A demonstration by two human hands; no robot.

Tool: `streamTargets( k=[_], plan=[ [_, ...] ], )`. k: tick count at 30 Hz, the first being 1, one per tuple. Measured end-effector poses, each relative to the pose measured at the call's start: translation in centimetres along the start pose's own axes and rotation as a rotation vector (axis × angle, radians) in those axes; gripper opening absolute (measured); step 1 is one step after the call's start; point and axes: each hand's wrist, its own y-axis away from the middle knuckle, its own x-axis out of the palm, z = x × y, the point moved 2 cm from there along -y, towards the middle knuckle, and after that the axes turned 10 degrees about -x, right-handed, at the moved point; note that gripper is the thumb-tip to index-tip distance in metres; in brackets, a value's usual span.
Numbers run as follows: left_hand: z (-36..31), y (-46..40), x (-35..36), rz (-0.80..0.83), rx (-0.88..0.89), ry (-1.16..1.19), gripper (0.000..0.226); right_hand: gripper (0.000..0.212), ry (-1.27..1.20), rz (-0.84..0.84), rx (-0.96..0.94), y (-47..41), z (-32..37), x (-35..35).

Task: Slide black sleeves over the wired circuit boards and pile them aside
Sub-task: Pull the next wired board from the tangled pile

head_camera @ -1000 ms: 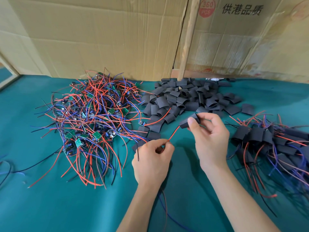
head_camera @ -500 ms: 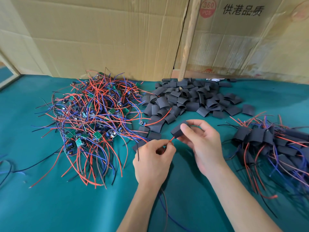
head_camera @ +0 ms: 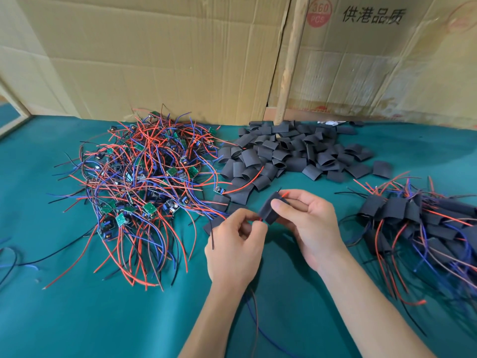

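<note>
My right hand (head_camera: pixel 307 228) pinches a black sleeve (head_camera: pixel 269 210) between thumb and fingers, just above the green cloth. A red wire tip sticks out of the sleeve's far end. My left hand (head_camera: pixel 235 244) pinches the wired board's leads at the sleeve's near end; the board itself is hidden in my fingers. Its wires trail down past my wrist. A heap of unsleeved boards with red, blue and black wires (head_camera: pixel 144 187) lies to the left. Loose black sleeves (head_camera: pixel 289 156) are piled at the back centre. Sleeved boards (head_camera: pixel 413 223) lie heaped at the right.
Cardboard sheets (head_camera: pixel 160 60) and a wooden stick (head_camera: pixel 290 63) stand along the back of the green cloth table (head_camera: pixel 103 319). A few stray wires (head_camera: pixel 10 259) lie at the far left edge.
My right hand has slid the sleeve down the red wire toward my left hand. The sleeve now meets my left fingers and the wire tip pokes out its far end.
</note>
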Motion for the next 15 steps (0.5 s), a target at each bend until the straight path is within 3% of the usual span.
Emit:
streamTargets(
  k=[3,7,15],
  plan=[
    [-0.1,0.2,0.0,0.044,-0.001,0.050,0.028,0.013,-0.115,-0.137,-0.013,-0.6,0.5,-0.8],
    [0.0,0.2,0.0,0.128,0.058,-0.070,0.026,0.015,-0.343,-0.351,-0.011,-1.3,0.9,-2.0],
    [0.0,0.3,0.1,0.210,0.123,-0.268,0.044,0.012,-0.384,-0.356,0.002,-1.3,0.6,-1.8]
  ],
)
